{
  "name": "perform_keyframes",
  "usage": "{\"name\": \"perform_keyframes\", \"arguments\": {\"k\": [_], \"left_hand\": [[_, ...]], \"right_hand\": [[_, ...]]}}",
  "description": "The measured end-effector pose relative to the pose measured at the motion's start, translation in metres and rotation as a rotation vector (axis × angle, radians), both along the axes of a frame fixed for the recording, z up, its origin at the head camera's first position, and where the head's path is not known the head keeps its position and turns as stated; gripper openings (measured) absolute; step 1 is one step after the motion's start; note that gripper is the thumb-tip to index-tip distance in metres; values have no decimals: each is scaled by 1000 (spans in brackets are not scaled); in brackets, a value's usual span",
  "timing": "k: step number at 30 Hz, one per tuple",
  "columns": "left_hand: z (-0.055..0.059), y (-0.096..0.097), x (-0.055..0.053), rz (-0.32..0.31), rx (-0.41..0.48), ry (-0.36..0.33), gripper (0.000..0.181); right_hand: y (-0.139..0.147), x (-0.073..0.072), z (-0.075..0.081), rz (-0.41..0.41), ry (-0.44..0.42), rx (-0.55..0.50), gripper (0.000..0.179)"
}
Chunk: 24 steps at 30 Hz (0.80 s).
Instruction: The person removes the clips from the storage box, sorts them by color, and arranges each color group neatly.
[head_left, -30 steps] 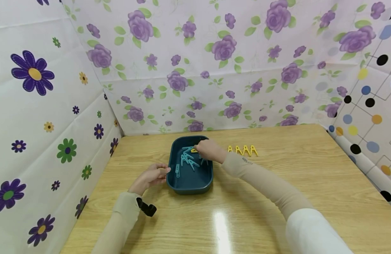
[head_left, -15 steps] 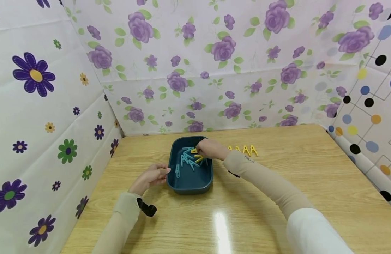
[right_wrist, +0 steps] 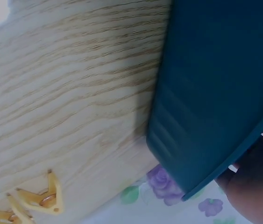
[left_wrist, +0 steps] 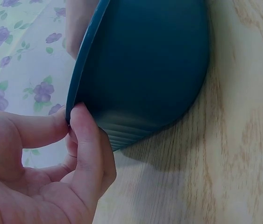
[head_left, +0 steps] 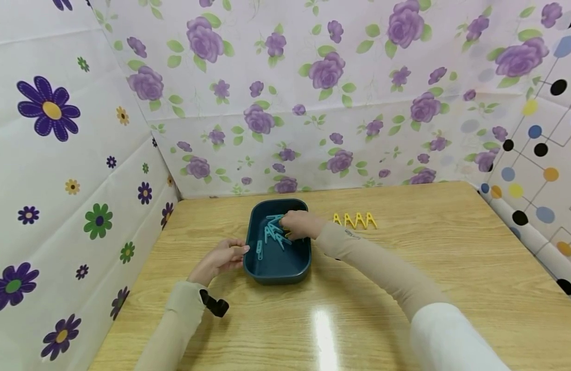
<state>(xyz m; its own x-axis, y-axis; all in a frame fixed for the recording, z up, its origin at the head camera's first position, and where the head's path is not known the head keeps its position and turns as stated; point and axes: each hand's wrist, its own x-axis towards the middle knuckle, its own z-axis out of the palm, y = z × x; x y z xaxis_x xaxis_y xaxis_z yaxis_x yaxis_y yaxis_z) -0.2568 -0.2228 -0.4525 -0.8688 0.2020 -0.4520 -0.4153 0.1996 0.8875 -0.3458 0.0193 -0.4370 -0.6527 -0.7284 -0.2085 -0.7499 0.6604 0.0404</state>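
A dark blue plastic bin [head_left: 276, 268] stands on the table, holding several light blue clothespins [head_left: 273, 230]. My left hand [head_left: 222, 255] pinches its left rim between thumb and fingers, as the left wrist view shows on the bin wall [left_wrist: 145, 60]. From the right, my right hand [head_left: 301, 224] reaches over the rim into the bin, fingers pointing down among the clothespins. A bit of a yellow clothespin [head_left: 287, 234] shows beside those fingertips. In the right wrist view the bin wall [right_wrist: 215, 93] covers most of that hand, and I cannot tell whether it holds something.
Several yellow clothespins [head_left: 358, 220] stand in a row on the wooden table [head_left: 406, 257], right of the bin. Flowered cloth [head_left: 313, 129] hangs behind the table, and more patterned cloth lines both sides.
My right hand drew slightly right inside the bin, uncovering yellow clothespins, then moved back left and lower over them. The left hand and the bin stayed in place.
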Motion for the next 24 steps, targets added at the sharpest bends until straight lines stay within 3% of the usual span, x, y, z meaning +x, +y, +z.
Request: {"name": "perform_keyframes", "arguments": {"k": [3, 6, 15, 19, 24], "left_hand": [[-1, 0, 0, -3, 5, 0, 17], [-1, 0, -1, -6, 9, -4, 17], [2, -2, -1, -21, 15, -4, 22], [2, -2, 0, -15, 8, -12, 27], [2, -1, 1, -13, 4, -14, 29]], "right_hand": [[-2, 0, 0, 2, 7, -15, 20], [1, -2, 3, 14, -17, -93, 20], [29, -2, 19, 83, -207, -395, 35], [41, 1, 17, 52, -264, -464, 33], [56, 4, 8, -20, -257, -570, 29]]}}
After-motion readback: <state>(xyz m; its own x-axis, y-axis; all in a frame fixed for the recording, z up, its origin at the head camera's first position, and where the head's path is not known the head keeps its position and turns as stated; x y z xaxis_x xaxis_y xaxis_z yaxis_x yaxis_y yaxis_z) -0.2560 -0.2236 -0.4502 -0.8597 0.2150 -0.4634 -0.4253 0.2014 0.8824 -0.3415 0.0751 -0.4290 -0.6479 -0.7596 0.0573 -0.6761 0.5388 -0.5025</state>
